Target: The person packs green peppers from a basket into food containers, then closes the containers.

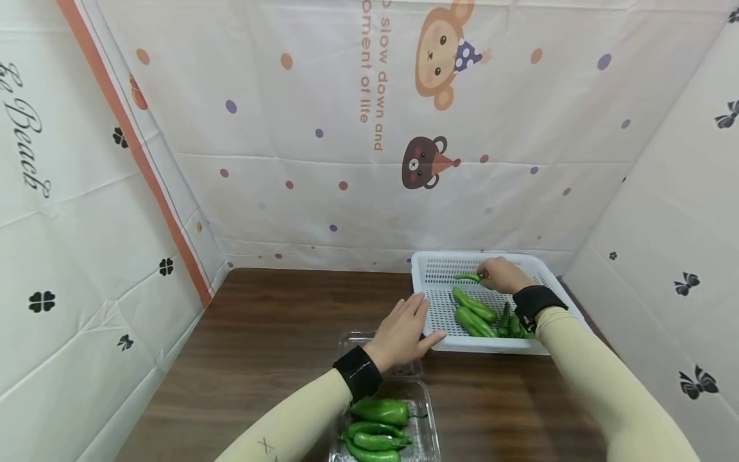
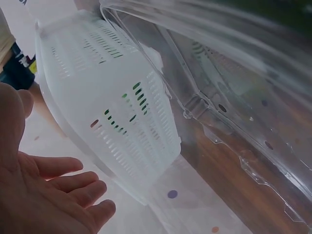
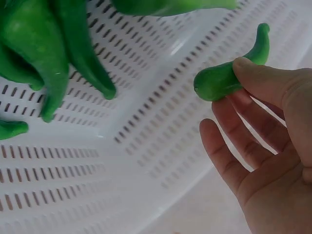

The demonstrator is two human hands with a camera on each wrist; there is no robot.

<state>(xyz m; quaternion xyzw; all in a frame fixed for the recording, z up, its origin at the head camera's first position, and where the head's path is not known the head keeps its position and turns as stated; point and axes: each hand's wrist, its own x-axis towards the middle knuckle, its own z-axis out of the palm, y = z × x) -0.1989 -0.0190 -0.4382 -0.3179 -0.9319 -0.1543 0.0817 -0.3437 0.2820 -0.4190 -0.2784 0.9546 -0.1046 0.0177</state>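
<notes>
A white perforated basket (image 1: 439, 266) stands on the dark wood table and holds several green peppers (image 1: 475, 313). My right hand (image 1: 503, 274) hovers over the basket's far part and pinches a small curved green pepper (image 3: 229, 73) between thumb and fingers; this small pepper (image 1: 469, 277) pokes out to the left of the hand. My left hand (image 1: 404, 330) rests with straight fingers against the basket's near-left corner (image 2: 122, 126). In the left wrist view my left hand's fingers (image 2: 73, 187) lie relaxed beside the basket wall.
A clear plastic clamshell tray (image 1: 424, 427) with several green peppers (image 1: 378, 427) sits at the table's front edge under my left forearm; its open lid (image 2: 234, 87) lies next to the basket. Patterned white sheets wall in the table on three sides.
</notes>
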